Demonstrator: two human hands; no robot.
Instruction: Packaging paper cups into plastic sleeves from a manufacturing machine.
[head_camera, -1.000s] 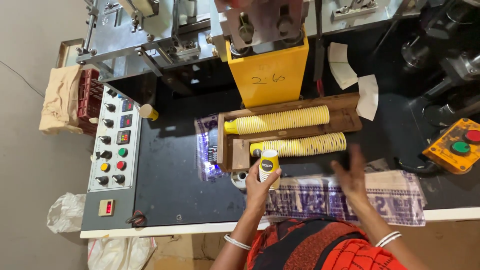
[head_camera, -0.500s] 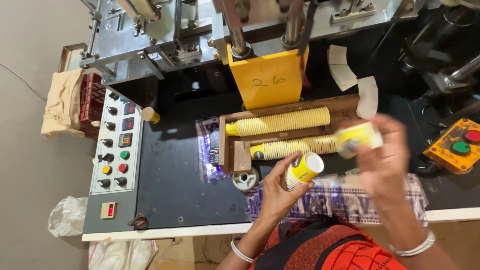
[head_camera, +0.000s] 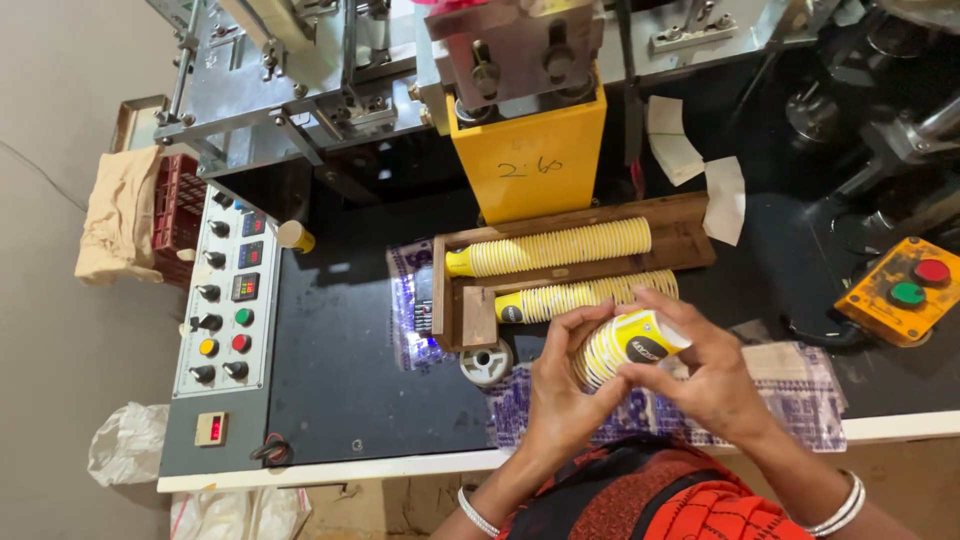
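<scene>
Both hands, left hand (head_camera: 565, 385) and right hand (head_camera: 705, 375), hold short cup stack (head_camera: 625, 347) | risk: loose grip, cups slide apart onto table (head_camera: 340, 390)

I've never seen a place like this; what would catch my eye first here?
Probably the two hands low in the middle, left hand and right hand, together gripping a short stack of yellow paper cups. Just above them, a wooden tray holds two long rows of nested cups. Behind that stands a bright yellow machine block, and at far left a control panel with coloured buttons.
</scene>
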